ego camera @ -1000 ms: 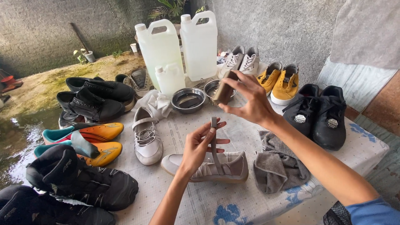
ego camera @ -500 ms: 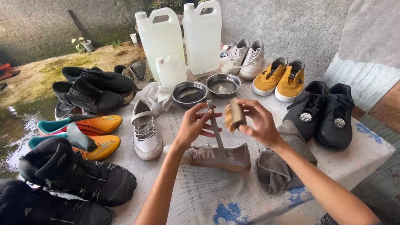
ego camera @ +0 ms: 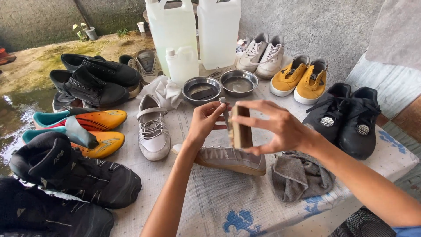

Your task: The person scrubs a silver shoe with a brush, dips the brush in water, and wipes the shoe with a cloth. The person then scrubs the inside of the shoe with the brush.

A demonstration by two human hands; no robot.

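Head view: black boots (ego camera: 66,184) at 8 o'clock, cut off by frame edge. Grey shoe (ego camera: 232,159) sits centre on table (ego camera: 219,206), heel end hidden behind hands. Right hand (ego camera: 276,127) clamps brown block (ego camera: 241,127); block's far face not visible. Left hand (ego camera: 206,118) pinches shoe's lace (ego camera: 225,115). Grey rag (ego camera: 300,175) at 4 o'clock. Two metal bowls (ego camera: 239,82) at 12, jugs (ego camera: 195,30) behind cropped.

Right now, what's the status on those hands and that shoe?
Left hand pinches the grey shoe's lace up. Right hand holds a wooden brush beside it. Shoe flat on table; grey cloth alongside, nothing blocking.
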